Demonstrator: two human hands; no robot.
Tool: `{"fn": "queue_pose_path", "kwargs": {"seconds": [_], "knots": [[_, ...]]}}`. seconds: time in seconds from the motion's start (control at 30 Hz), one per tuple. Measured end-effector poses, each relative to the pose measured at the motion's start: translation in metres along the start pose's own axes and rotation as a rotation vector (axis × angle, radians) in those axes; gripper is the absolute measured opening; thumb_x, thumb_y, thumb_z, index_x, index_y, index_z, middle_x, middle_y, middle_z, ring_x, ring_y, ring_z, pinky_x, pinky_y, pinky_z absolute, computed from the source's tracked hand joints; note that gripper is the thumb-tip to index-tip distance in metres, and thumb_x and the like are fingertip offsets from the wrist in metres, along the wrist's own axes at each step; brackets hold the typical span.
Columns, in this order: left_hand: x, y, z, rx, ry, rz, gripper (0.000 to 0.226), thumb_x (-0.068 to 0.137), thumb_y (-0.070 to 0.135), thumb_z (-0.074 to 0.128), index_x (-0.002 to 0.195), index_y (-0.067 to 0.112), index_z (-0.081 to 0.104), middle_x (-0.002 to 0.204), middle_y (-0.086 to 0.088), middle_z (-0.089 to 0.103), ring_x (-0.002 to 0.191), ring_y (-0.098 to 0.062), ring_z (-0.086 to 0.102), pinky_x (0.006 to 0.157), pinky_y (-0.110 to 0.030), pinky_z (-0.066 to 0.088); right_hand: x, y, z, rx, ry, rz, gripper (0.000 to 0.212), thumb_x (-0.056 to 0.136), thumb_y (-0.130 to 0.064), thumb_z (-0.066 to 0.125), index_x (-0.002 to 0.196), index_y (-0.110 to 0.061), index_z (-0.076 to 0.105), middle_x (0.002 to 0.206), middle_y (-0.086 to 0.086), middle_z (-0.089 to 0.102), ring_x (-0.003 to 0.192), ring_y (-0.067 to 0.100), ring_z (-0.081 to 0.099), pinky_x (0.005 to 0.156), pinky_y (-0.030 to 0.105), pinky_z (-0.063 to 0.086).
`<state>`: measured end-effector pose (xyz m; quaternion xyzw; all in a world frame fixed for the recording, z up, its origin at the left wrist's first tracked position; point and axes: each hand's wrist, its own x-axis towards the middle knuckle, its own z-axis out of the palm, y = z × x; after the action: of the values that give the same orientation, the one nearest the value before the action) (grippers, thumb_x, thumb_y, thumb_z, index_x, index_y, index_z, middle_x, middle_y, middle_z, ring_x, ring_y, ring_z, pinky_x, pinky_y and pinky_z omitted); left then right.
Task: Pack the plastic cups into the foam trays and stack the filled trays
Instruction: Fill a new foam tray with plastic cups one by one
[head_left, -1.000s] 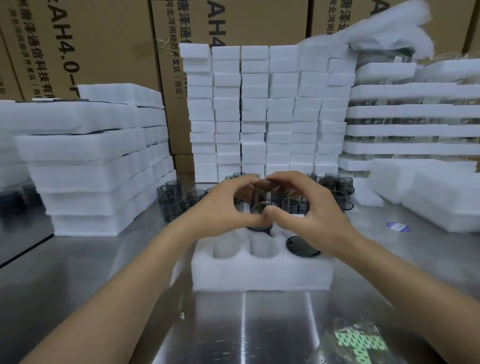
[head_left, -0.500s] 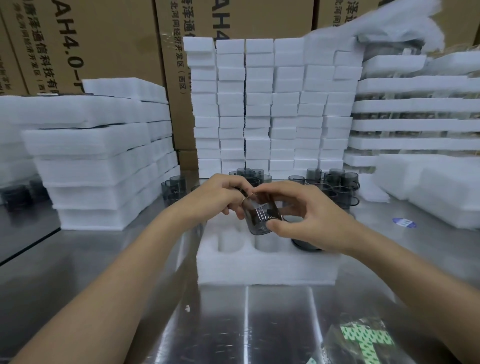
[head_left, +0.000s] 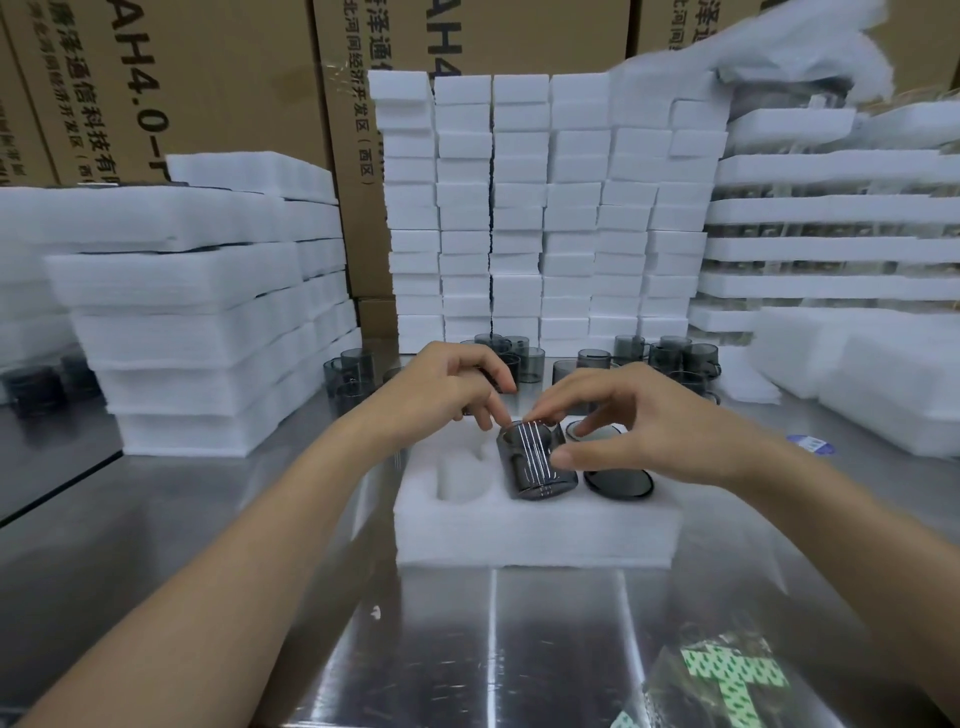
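Observation:
A white foam tray (head_left: 535, 535) with round pockets lies on the steel table in front of me. A smoky grey plastic cup (head_left: 535, 462) sits tilted in the tray's middle pocket. My right hand (head_left: 639, 426) pinches it between thumb and fingers. My left hand (head_left: 457, 387) hovers just behind it, fingers curled, a fingertip touching the cup's far rim. A second cup (head_left: 618, 480) sits sunk in the right pocket. The left pocket (head_left: 460, 475) is hollow. Several loose grey cups (head_left: 670, 356) stand behind the tray.
Tall stacks of small foam blocks (head_left: 545, 218) rise behind the cups. Stacked foam trays (head_left: 197, 332) stand at left, filled trays (head_left: 831, 249) at right. Cardboard boxes (head_left: 197, 78) form the back wall. A clear bag with green print (head_left: 727, 680) lies near the front edge.
Both hands have brought the cup down from above the tray into the middle pocket. My left hand has loosened its hold and drawn back slightly.

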<state>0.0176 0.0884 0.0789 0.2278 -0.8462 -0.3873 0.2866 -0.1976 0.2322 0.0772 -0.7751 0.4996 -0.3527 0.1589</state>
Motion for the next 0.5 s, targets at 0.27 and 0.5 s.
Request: {"fn": "queue_pose_path", "kwargs": {"seconds": [0.27,0.5], "knots": [[0.0018,-0.0041,-0.0041,-0.036,0.078,0.042,0.025,0.092,-0.004,0.053,0.102,0.01,0.072,0.085,-0.008,0.081,0.075,-0.014,0.071,0.063,-0.013,0.047,-0.0002,-0.0047,0.0032,0.0,-0.017,-0.016,0.023,0.085,-0.019,0.085,0.104,-0.029,0.078,0.1,-0.002,0.077,0.104,0.02,0.072,0.105,0.043,0.052],[0.0033,-0.0061,-0.0019,-0.067,0.075,0.05,0.024,0.094,-0.006,0.054,0.101,0.008,0.073,0.084,-0.011,0.08,0.072,-0.012,0.07,0.062,-0.012,0.049,-0.0028,-0.0091,0.0003,-0.057,-0.062,0.001,0.014,0.087,-0.022,0.084,0.094,-0.034,0.086,0.102,-0.01,0.08,0.107,0.014,0.073,0.103,0.034,0.049]]}}
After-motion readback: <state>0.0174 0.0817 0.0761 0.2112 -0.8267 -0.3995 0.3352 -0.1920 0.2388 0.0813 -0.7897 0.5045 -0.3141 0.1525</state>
